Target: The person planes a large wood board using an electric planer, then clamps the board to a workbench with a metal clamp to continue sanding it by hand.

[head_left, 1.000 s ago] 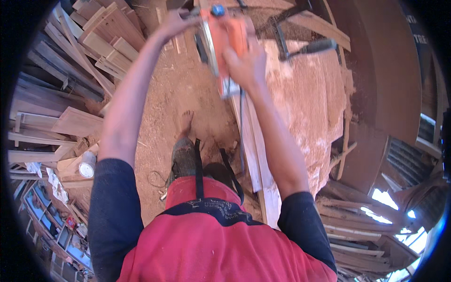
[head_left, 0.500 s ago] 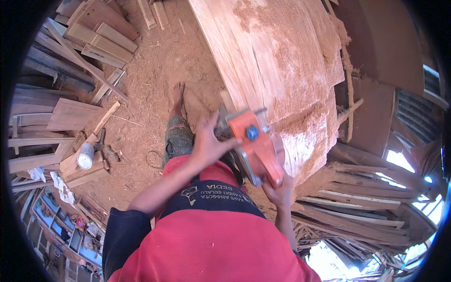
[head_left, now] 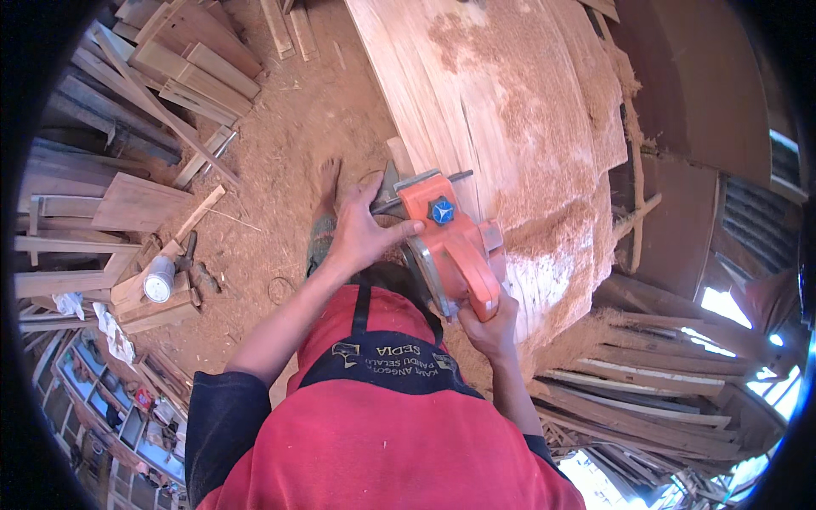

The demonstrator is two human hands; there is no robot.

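Note:
An orange electric planer with a blue front knob is held in front of my body, over the near left edge of the wooden boards. My right hand is wrapped round its rear handle. My left hand grips the planer's left front side, its thumb lying on the orange body and its fingers by the dark side guide. A thin rod sticks out past the planer's front end. The planer's underside is mostly hidden, and I cannot tell whether it touches the wood.
Reddish shavings cover much of the boards and the floor. Stacked planks stand at the far left, more lumber at the near right. A white can sits on wood blocks at left, above a compartmented tray.
The planer has shifted a little left and its front end has swung leftward. Both hands moved along with it and keep their grip.

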